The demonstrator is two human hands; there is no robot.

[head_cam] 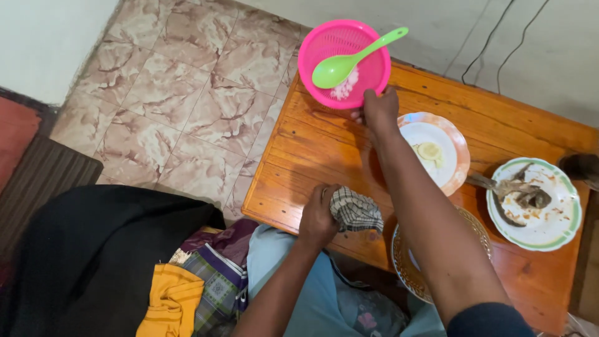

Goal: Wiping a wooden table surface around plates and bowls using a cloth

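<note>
1 pink basket (324, 56), 1 spoon (349, 59), 3 plates (564, 231), 2 hands (377, 112).

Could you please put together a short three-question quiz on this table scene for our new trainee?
1. True or false: the left hand grips a checked cloth on the wooden table.
2. What does the right hand hold? A) the pink colander B) a glass C) a knife
3. Fill in: the green spoon rests in the ____.

Key:
1. True.
2. A; the hand grips its near rim.
3. Pink colander, over a little white food. The plate with a lemon slice and the plate with fish remains lie apart from both hands.
</note>
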